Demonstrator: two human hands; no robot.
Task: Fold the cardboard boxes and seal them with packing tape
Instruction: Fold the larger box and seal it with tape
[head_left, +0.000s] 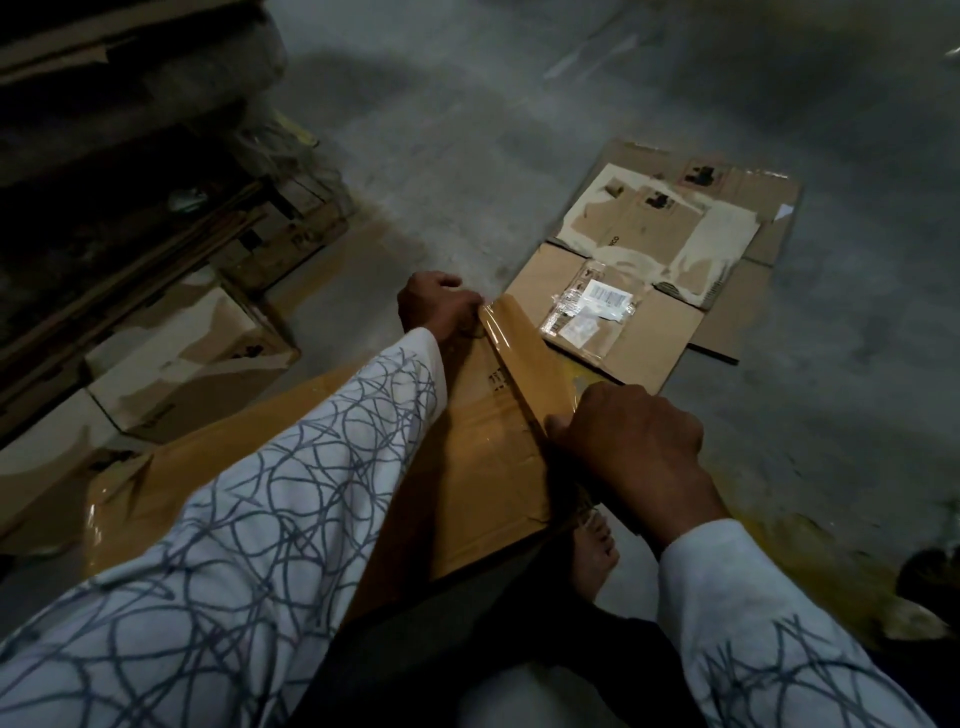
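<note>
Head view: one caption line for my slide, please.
A person's left hand and right hand stretch brown packing tape across a cardboard box; flattened cardboard lies beyond.

Two hands (441, 306) (634, 441); one tape strip (519, 353); one box (488, 467); one bare foot (597, 545); at least two flattened cardboard sheets (649, 270).
</note>
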